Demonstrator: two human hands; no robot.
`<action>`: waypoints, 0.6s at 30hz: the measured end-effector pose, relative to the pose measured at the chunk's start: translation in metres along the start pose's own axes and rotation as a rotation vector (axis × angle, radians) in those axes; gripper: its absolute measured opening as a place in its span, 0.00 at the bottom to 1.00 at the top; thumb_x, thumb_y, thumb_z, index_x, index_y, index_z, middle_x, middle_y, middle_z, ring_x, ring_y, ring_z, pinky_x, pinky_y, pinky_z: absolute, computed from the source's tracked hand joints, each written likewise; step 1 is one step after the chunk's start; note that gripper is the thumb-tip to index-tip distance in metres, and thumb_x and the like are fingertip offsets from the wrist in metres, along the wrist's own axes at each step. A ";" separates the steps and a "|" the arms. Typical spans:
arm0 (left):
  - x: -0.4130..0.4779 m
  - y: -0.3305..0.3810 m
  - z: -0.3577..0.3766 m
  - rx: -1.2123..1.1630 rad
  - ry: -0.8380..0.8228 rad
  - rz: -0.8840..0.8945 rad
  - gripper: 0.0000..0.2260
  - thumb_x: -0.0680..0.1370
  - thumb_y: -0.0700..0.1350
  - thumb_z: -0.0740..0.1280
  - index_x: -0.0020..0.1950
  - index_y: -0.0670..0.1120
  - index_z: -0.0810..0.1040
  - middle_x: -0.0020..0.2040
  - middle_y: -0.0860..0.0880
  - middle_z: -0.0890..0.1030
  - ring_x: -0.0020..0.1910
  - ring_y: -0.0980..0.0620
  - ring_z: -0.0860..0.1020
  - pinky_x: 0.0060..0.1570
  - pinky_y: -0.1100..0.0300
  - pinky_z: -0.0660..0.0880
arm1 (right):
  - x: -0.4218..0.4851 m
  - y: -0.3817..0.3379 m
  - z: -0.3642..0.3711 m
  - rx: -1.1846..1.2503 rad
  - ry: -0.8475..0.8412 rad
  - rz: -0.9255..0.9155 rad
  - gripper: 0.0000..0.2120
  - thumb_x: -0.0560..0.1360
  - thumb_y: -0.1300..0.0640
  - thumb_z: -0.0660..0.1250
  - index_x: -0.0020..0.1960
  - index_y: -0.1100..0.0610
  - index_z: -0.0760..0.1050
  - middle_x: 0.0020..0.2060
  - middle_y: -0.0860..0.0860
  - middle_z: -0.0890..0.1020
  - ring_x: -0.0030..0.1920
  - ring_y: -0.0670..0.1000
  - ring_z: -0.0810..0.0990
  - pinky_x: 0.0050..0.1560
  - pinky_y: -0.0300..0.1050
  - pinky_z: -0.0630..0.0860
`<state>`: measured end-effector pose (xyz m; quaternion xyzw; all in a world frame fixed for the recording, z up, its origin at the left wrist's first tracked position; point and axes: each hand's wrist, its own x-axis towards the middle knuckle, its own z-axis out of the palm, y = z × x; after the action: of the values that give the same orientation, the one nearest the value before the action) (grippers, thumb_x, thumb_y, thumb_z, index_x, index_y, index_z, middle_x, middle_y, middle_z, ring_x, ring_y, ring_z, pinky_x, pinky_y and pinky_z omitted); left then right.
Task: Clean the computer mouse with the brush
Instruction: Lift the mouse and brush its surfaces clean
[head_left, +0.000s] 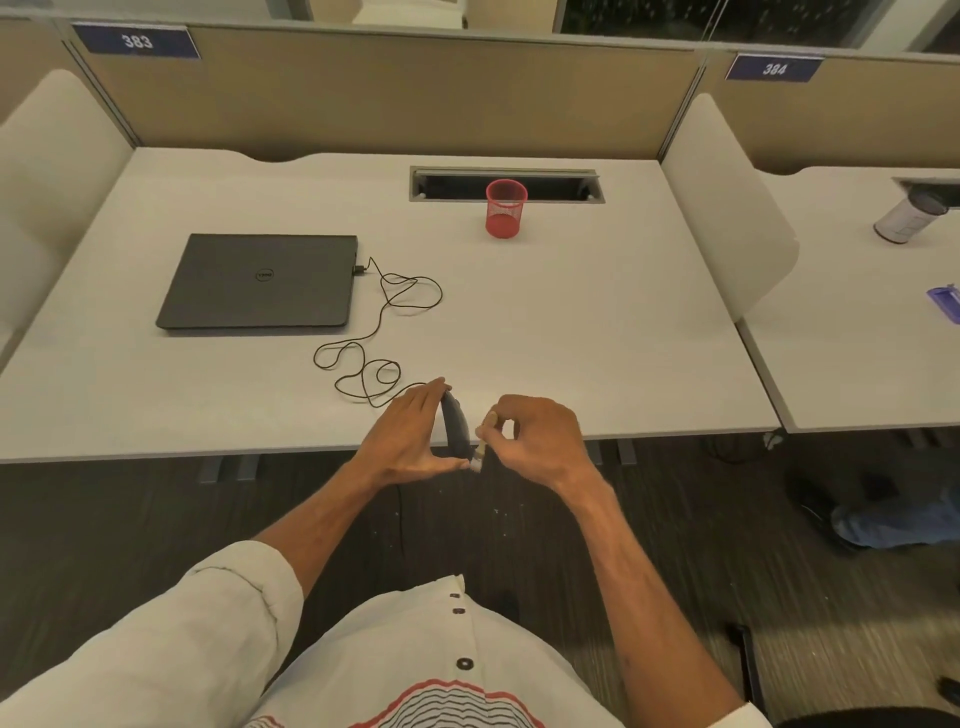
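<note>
We stand at a white desk (571, 322) with tan walls behind it and a dark floor below. A shut black Dell laptop (260, 283) lies on the left part of the desk. A thin black cable (384, 312) runs from its side in loose loops toward our hands. A red mesh pen cup (505, 209) stands near the back, just in front of a long slot in the desk.

At the front edge of the desk, our left hand (410, 441) grips the dark computer mouse (456, 426). The mouse is tipped up on its side, with our fingers along its far end and our thumb under its near end. Our right hand (535, 441) is closed around a small brush (482, 441). The pale brush tip points down and touches the near end of the mouse, by our left thumb.
</note>
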<state>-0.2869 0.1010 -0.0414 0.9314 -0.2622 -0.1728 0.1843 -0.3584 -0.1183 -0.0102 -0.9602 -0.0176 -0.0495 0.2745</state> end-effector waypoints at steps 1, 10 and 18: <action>0.000 -0.001 0.001 0.004 -0.003 -0.002 0.58 0.69 0.76 0.74 0.87 0.49 0.53 0.88 0.48 0.58 0.85 0.45 0.62 0.84 0.43 0.63 | 0.002 0.000 -0.002 0.015 0.015 -0.005 0.12 0.79 0.39 0.69 0.42 0.43 0.82 0.43 0.34 0.83 0.36 0.36 0.75 0.44 0.37 0.77; 0.004 0.002 0.004 0.192 0.027 0.029 0.57 0.71 0.80 0.67 0.88 0.50 0.48 0.89 0.49 0.55 0.87 0.45 0.58 0.86 0.41 0.52 | 0.013 -0.013 0.010 -0.010 0.172 -0.079 0.07 0.82 0.44 0.74 0.57 0.44 0.88 0.55 0.39 0.87 0.44 0.43 0.85 0.44 0.39 0.83; 0.004 0.002 0.006 0.227 0.043 0.055 0.60 0.71 0.81 0.64 0.89 0.46 0.46 0.90 0.48 0.43 0.89 0.50 0.39 0.88 0.45 0.43 | -0.001 -0.006 0.007 -0.050 -0.016 -0.072 0.10 0.80 0.40 0.71 0.48 0.43 0.88 0.47 0.38 0.87 0.42 0.45 0.83 0.48 0.45 0.85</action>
<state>-0.2869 0.0954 -0.0470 0.9421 -0.3018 -0.1170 0.0877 -0.3590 -0.1092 -0.0130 -0.9658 -0.0531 -0.0524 0.2482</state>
